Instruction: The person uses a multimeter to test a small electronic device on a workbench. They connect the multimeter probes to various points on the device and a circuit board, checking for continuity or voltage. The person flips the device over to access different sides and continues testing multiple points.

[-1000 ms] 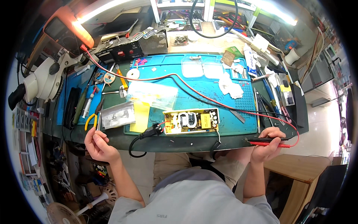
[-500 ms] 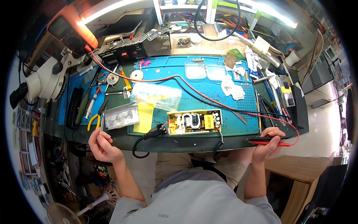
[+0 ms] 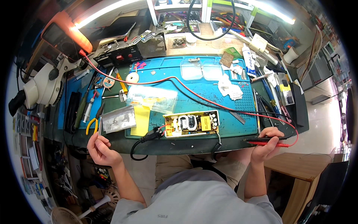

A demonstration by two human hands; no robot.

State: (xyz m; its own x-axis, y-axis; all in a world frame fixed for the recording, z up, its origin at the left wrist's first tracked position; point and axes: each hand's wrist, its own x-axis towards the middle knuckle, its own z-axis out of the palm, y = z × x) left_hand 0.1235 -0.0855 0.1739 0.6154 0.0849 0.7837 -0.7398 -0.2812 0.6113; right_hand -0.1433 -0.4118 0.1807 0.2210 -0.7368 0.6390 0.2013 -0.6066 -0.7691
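My right hand (image 3: 267, 143) is closed around two multimeter probes at the bench's front edge: a black probe (image 3: 257, 140) above a red probe (image 3: 258, 143). Their tips point left, apart from any part. My left hand (image 3: 103, 149) is pinched on a slim metal tool (image 3: 100, 128), possibly tweezers, beside a silvery bag (image 3: 118, 120). Between the hands lies an opened power supply (image 3: 192, 124), its circuit board and components showing. A black plug (image 3: 153, 134) with a cord rests at its left end, joined by red wires. Another thin cable hangs from its right end.
An orange multimeter (image 3: 67, 33) stands back left, its red and black leads crossing the blue mat (image 3: 160, 76). A white microscope (image 3: 41, 86) is at far left. Yellow-handled pliers (image 3: 91, 126), a yellow note (image 3: 140, 121), clear bags (image 3: 153, 99) and tools on the right surround the work.
The view has shifted slightly, so the bench things appear a little farther left. Both hands keep nearly the same pose and grip.
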